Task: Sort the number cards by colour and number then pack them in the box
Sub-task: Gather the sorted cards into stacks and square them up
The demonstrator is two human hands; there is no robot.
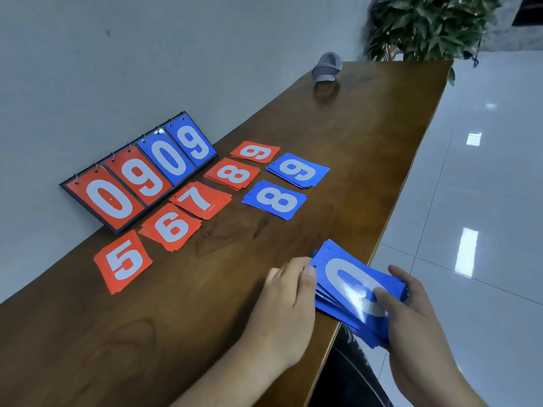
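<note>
Far left, a flip scoreboard [141, 171] stands on the wooden table [352, 118] with its back to the wall [147, 54]; it reads red 0, red 9, blue 0, blue 9. Just in front of its left end lies a single red 5 card [123, 261]. From there a slanting row of red piles runs away to the right: the red 6 pile [172, 227], the red 7 pile [201, 199], the red 8 pile [233, 173] and the red 9 pile [255, 152], each close to the next. Beside the last two, on the side nearer the table edge, sit the blue 8 pile [274, 200] and, further back, the blue 9 pile [298, 170], slightly fanned.

Nearer me, at the table's edge, the person's left hand [289, 301] has its fingers curled against the left side of a stack of blue cards [352, 289], thumb on the upper corner. The stack is loosely splayed, half overhanging the edge, with a 0 on top. The right hand [411, 312] grips the stack's other end, thumb pressed on the white 0, fingers wrapped round the far edge.

Towards the far end of the table rests a grey cap [327, 67], a leafy potted plant [426, 24] behind it. Glossy tiled floor [484, 201] fills the right
</note>
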